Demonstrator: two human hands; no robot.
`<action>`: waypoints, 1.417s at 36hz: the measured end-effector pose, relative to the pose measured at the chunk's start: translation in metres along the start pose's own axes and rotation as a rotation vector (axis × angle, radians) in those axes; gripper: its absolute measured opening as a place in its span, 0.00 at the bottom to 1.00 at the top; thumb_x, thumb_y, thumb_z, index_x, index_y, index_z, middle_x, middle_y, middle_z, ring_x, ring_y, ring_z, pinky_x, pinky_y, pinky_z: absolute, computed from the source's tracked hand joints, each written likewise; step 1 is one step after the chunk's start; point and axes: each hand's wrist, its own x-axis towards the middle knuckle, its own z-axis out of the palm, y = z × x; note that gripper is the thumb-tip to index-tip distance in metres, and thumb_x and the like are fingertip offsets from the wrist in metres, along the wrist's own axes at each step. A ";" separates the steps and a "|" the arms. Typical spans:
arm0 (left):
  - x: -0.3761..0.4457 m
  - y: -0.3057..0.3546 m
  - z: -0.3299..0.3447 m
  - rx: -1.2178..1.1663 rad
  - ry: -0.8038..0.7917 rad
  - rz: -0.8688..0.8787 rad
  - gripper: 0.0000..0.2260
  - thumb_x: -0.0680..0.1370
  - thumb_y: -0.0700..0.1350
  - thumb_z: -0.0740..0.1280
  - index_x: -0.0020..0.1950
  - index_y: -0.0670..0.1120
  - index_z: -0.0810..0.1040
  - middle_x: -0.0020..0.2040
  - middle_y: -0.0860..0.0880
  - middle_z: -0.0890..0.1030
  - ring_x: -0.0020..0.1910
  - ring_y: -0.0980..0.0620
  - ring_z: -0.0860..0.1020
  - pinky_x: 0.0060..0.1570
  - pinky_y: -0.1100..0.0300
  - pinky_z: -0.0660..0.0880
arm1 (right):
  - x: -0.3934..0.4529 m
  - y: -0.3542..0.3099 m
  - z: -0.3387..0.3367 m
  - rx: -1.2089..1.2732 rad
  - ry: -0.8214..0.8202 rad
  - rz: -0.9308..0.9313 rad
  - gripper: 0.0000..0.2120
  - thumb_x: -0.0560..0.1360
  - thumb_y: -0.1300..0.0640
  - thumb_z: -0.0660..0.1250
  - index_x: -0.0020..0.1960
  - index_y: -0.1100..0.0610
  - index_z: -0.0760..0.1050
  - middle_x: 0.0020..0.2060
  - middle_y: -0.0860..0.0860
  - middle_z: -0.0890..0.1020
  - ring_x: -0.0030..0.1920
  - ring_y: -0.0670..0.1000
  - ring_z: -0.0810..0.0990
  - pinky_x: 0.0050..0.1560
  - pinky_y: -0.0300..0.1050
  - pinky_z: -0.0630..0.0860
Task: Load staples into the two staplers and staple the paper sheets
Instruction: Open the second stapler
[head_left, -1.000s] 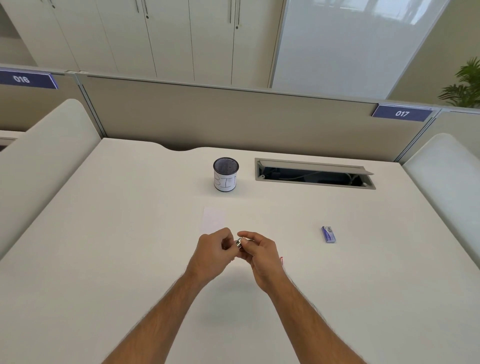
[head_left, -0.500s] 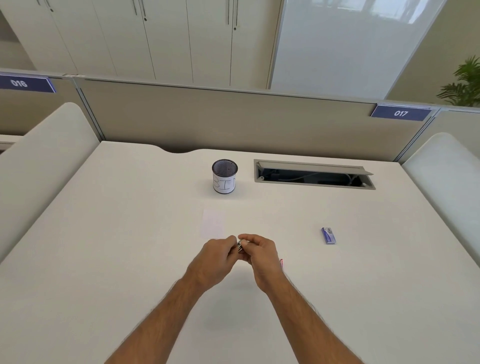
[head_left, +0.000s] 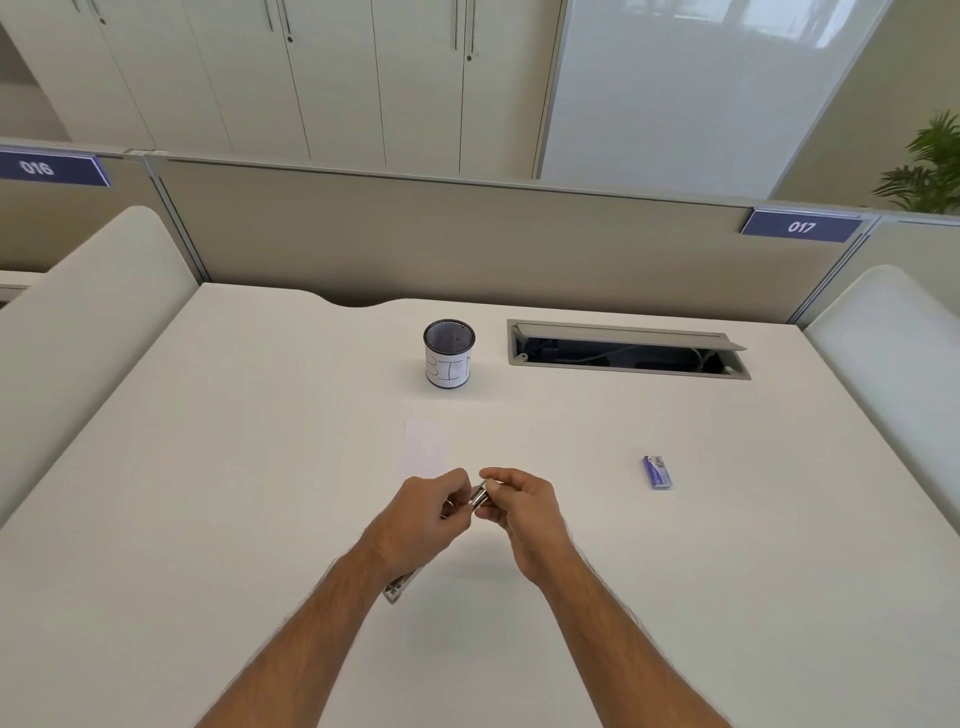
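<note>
My left hand (head_left: 421, 514) and my right hand (head_left: 524, 514) meet over the middle of the desk. Both pinch a small silver metal stapler (head_left: 478, 495) between their fingertips. Another metal end (head_left: 399, 588) sticks out beneath my left wrist; I cannot tell whether it belongs to the same stapler. A small white paper sheet (head_left: 426, 441) lies flat on the desk just beyond my left hand. A blue staple box (head_left: 657, 472) lies to the right, apart from my hands.
A dark mesh cup (head_left: 449, 353) with a white label stands at the back centre. An open cable hatch (head_left: 626, 351) is set into the white desk (head_left: 208, 493) at the back right. Beige partitions close the far side.
Both hands stay joined on the metal piece, with small finger shifts. A metal end now shows under my left wrist. The red bit beside my right wrist is no longer visible.
</note>
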 end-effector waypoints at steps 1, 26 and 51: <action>0.000 0.000 0.002 0.008 0.011 0.004 0.08 0.78 0.44 0.65 0.42 0.54 0.69 0.30 0.55 0.74 0.29 0.55 0.68 0.30 0.66 0.66 | 0.000 0.001 0.001 0.006 -0.002 0.000 0.10 0.81 0.68 0.62 0.57 0.65 0.81 0.42 0.60 0.85 0.40 0.55 0.82 0.51 0.49 0.81; -0.012 0.011 0.009 0.047 0.161 -0.007 0.09 0.77 0.47 0.61 0.42 0.58 0.63 0.34 0.52 0.80 0.28 0.53 0.70 0.28 0.57 0.69 | -0.004 0.001 -0.010 0.075 0.051 0.006 0.09 0.82 0.68 0.61 0.58 0.67 0.79 0.46 0.62 0.83 0.42 0.56 0.82 0.47 0.46 0.81; -0.022 -0.005 0.016 -0.239 0.078 -0.167 0.12 0.78 0.47 0.71 0.56 0.60 0.71 0.45 0.56 0.85 0.43 0.55 0.82 0.41 0.62 0.78 | -0.010 -0.011 -0.006 -0.056 0.013 -0.228 0.12 0.82 0.67 0.63 0.60 0.59 0.82 0.47 0.60 0.87 0.47 0.52 0.85 0.49 0.44 0.82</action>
